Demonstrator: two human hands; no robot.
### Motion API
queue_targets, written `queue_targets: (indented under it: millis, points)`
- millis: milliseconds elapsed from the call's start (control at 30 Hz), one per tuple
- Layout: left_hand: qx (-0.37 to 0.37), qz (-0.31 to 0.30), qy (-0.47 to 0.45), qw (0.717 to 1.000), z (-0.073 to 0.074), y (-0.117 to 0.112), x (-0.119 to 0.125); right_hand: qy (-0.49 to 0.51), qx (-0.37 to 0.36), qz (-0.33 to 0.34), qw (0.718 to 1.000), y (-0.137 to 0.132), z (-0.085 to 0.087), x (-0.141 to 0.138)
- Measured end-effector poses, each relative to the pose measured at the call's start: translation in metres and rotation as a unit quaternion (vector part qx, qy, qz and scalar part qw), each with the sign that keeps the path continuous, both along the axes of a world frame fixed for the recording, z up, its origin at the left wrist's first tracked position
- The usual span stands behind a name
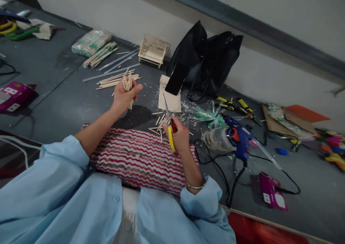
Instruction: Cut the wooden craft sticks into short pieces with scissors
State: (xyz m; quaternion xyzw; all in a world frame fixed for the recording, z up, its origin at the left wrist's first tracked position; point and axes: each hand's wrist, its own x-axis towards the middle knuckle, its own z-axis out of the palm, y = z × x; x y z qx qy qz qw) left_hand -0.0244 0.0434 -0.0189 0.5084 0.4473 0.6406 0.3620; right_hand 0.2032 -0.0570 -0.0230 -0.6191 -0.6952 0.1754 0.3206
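Note:
A bundle of thin wooden sticks point(130, 82) stands up out of my left hand point(124, 94), whose fingers are wrapped round it. Behind that hand lies a pile of longer wooden sticks point(110, 81). My right hand point(180, 136) holds scissors point(170, 134) with yellow and red handles, the blades pointing away from me. Short cut stick pieces point(157, 127) are scattered on the table beside the scissors, and some show at the fingertips of my right hand. A striped cushion point(134, 154) rests beneath my forearms.
A small wooden model point(153, 50) stands by the wall, near a black bag point(212, 57). A phone point(177, 79) lies on a notepad point(169, 103). To the right are a blue glue gun point(240, 139), a plastic bottle point(215, 139), pliers point(231, 105) and a purple power socket point(272, 193) with cables.

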Motion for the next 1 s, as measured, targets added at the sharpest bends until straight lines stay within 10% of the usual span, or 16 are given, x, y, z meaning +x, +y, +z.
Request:
queue_targets:
  millis: [1000]
  points:
    - [0.019,0.054,0.004,0.998,-0.001,-0.013,0.014,-0.004,-0.009,0.004,1.000,-0.001,0.000,0.000]
